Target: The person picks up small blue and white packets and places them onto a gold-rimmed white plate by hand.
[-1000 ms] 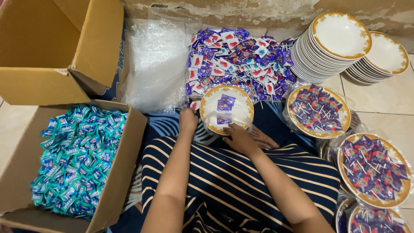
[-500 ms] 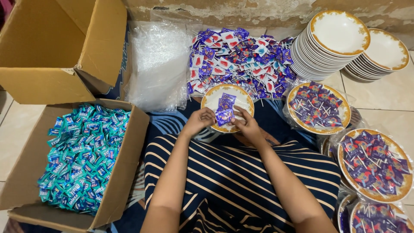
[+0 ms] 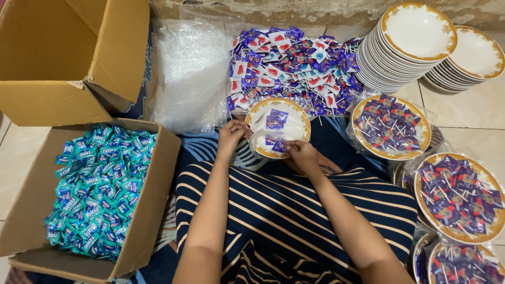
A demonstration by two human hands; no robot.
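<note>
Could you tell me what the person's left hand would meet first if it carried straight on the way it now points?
Probably the plate it is already touching; past that, the heap of purple wrapped lollipops, though depth is unclear.

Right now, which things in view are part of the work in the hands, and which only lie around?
In use:
- left hand
- right hand
- gold-rimmed plate with a few purple sachets
- purple sachet pile

Lying about:
- teal sachet box
- empty carton
- plate stacks
- filled plates
</note>
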